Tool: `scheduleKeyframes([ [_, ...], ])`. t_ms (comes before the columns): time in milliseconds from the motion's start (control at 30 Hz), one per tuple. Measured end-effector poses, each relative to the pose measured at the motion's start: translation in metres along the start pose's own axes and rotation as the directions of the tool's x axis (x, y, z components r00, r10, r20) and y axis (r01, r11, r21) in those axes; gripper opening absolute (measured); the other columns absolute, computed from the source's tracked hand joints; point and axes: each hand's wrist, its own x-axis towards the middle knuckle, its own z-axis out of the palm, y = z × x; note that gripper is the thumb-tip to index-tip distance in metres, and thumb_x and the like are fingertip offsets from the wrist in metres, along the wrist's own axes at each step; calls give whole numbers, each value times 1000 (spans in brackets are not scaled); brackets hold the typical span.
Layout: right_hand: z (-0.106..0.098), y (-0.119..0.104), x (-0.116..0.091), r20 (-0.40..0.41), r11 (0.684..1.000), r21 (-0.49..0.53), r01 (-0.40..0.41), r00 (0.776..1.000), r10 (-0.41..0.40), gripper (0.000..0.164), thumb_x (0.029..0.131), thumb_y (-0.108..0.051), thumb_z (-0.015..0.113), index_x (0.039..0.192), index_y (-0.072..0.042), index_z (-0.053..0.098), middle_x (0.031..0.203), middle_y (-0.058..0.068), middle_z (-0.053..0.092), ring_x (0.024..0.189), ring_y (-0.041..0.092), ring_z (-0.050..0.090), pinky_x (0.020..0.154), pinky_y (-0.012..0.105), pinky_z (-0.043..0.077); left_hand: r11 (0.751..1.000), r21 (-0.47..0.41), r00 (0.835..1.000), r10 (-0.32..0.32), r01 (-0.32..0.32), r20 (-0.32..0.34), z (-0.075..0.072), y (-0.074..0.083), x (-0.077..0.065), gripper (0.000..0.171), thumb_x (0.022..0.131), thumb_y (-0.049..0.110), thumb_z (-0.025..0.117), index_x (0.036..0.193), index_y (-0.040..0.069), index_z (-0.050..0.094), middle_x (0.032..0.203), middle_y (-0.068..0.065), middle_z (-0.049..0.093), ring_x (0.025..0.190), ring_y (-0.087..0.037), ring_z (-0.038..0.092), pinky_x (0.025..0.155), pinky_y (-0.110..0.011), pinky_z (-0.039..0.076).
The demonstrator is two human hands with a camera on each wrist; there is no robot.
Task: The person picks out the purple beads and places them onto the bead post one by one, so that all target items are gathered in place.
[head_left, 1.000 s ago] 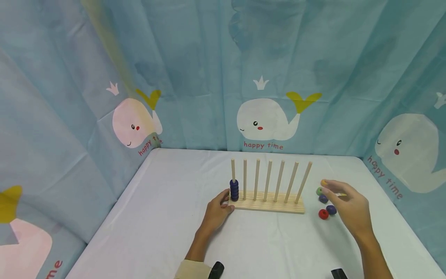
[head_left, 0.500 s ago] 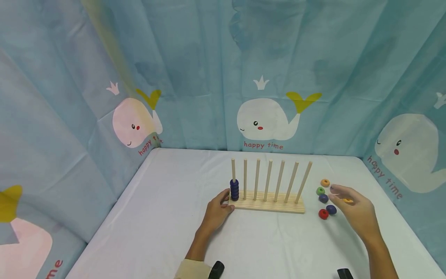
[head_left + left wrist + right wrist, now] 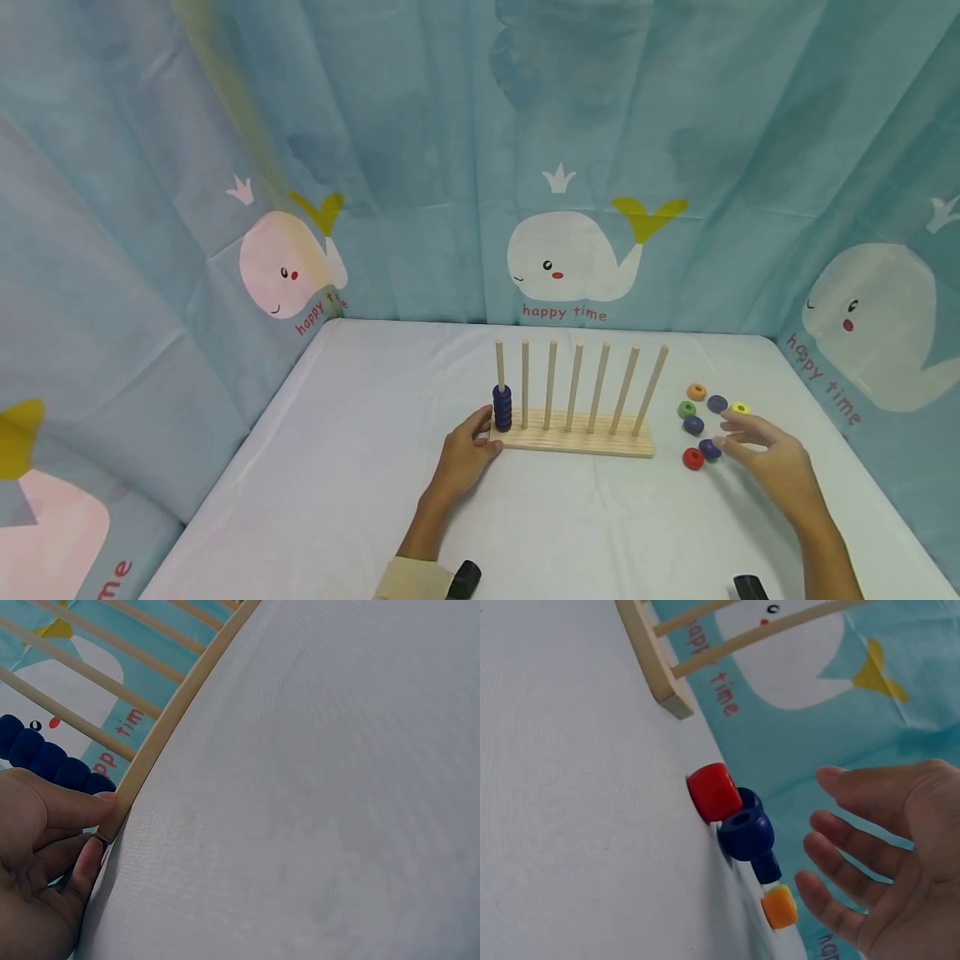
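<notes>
A wooden peg stand with several upright pegs stands on the table, dark blue beads stacked on its leftmost peg. My left hand grips the left end of its base, thumb on top in the left wrist view. To the right of the stand, my right hand hovers by loose beads, its relaxed fingers spread and nothing between them in the right wrist view. Around it lie an orange bead, a yellow bead, a green bead, a red bead and several dark blue beads.
A white cloth covers the table. Blue curtains printed with whales hang behind it and along both sides. The loose beads sit between the stand's right end and the table's right edge.
My right hand has drawn back toward me and right, leaving the orange, one dark blue and the yellow bead on the table. My left hand keeps its grip on the stand.
</notes>
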Motion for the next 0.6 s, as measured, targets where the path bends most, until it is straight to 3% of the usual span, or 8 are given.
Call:
scheduleKeyframes([
  [300,3,6,2,70,1000,16,1,998,-2,59,93,-36,65,141,-5,49,130,22,58,120,46,48,78,64,48,1000,-5,1000,5,-5,-2,0,1,-1,59,90,10,68,145,11,45,133,-13,57,115,-23,59,94,-36,50],
  [600,7,12,5,153,999,-38,-1,988,7,67,86,-34,72,141,-5,48,134,24,54,122,49,45,77,57,52,1000,-10,1000,7,-7,-8,0,0,1,60,89,9,69,144,10,46,133,-11,58,116,-22,58,94,-36,50],
])
